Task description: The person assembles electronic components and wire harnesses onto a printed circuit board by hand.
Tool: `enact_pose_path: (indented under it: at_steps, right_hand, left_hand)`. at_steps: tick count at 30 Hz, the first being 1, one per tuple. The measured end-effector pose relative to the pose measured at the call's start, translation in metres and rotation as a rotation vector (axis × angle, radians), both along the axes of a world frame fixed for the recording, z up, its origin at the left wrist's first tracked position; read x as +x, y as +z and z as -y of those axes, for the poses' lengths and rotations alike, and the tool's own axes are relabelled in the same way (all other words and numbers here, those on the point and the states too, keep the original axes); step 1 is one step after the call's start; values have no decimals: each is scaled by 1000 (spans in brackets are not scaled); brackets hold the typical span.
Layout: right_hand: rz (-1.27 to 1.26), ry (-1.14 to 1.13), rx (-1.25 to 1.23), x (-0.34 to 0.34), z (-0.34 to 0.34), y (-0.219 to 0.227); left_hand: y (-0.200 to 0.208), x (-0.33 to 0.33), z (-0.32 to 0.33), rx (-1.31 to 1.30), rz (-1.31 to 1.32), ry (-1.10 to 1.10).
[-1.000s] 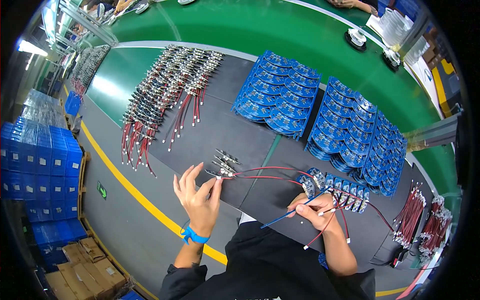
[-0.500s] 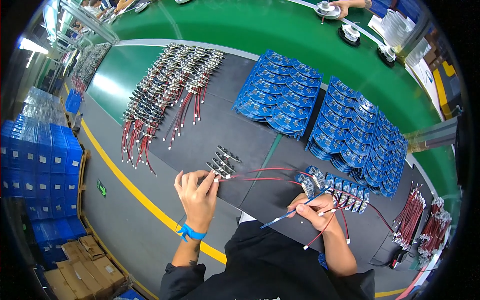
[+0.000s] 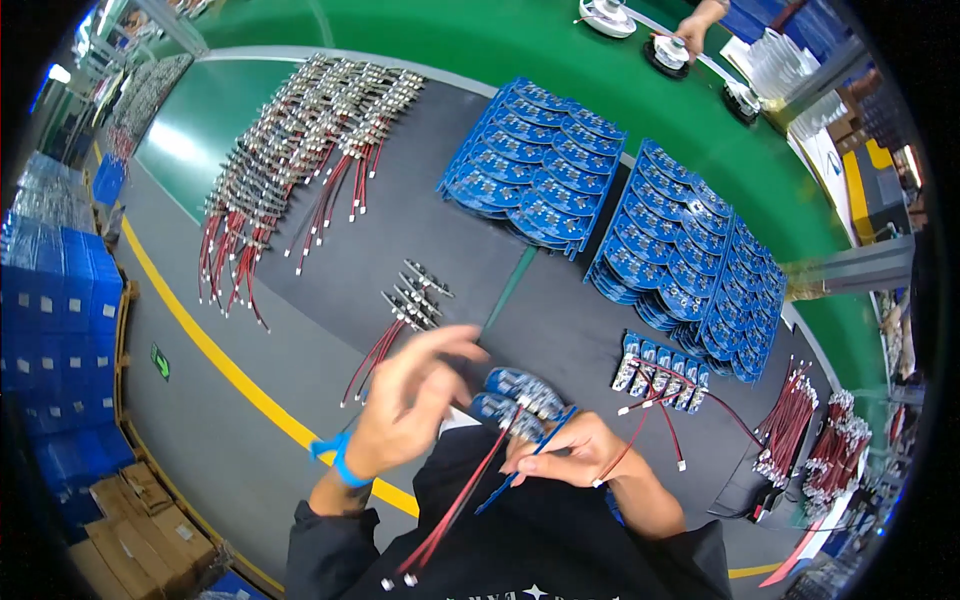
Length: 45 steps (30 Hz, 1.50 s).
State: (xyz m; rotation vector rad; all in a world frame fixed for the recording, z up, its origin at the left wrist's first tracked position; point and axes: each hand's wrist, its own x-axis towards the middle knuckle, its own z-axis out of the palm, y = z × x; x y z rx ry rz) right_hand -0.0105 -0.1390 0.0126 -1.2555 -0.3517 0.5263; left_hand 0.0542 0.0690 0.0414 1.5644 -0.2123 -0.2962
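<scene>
My right hand (image 3: 565,452) grips a blue circuit board panel (image 3: 528,400) close to my body, its thin edge strip angled down to the left. White connectors sit on the panel's small boards, and two red-black wires (image 3: 455,515) trail from it toward the lower left. Left of the panel, my left hand (image 3: 412,400) is raised with fingers apart, somewhat blurred, and nothing shows in it. Just beyond that hand lies a small group of wired boards (image 3: 418,298). A row of small blue boards (image 3: 660,372) with connectors and a few wires lies right of my right hand.
Stacks of blue circuit panels (image 3: 535,165) cover the table's far middle and right. Many wired boards (image 3: 300,150) lie far left. Wire bundles (image 3: 785,425) rest at the right edge. Across the green surface, another person's hand (image 3: 692,32) touches a round black-and-white part (image 3: 668,52).
My right hand has drawn the panel toward my body, and its wires now hang to the lower left. My left hand has left the small wired group and come nearer the panel.
</scene>
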Motion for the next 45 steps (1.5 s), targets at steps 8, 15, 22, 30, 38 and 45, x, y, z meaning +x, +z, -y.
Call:
enact_pose_path:
  at_steps: [8, 15, 22, 30, 38, 45]
  right_hand:
    - [165, -85, -256, 4, -8, 10]
    - [116, 20, -150, 2, -11, 3]
    - [-26, 45, -59, -6, -21, 4]
    - [-20, 99, -44, -4, -25, 2]
    - [-212, -418, -368, 22, 5, 5]
    - [464, -626, -970, 45, -6, 9]
  left_hand:
    - [-12, -3, 9, 106, -124, -210]
    - [-19, -6, 1, -37, -208, -345]
    - [-16, -14, -2, -223, -527, -297]
    - [-28, -15, -8, -186, -700, -380]
    - [-35, -12, -20, -126, -345, 64]
    - [-33, 5, -18, 199, 249, -18]
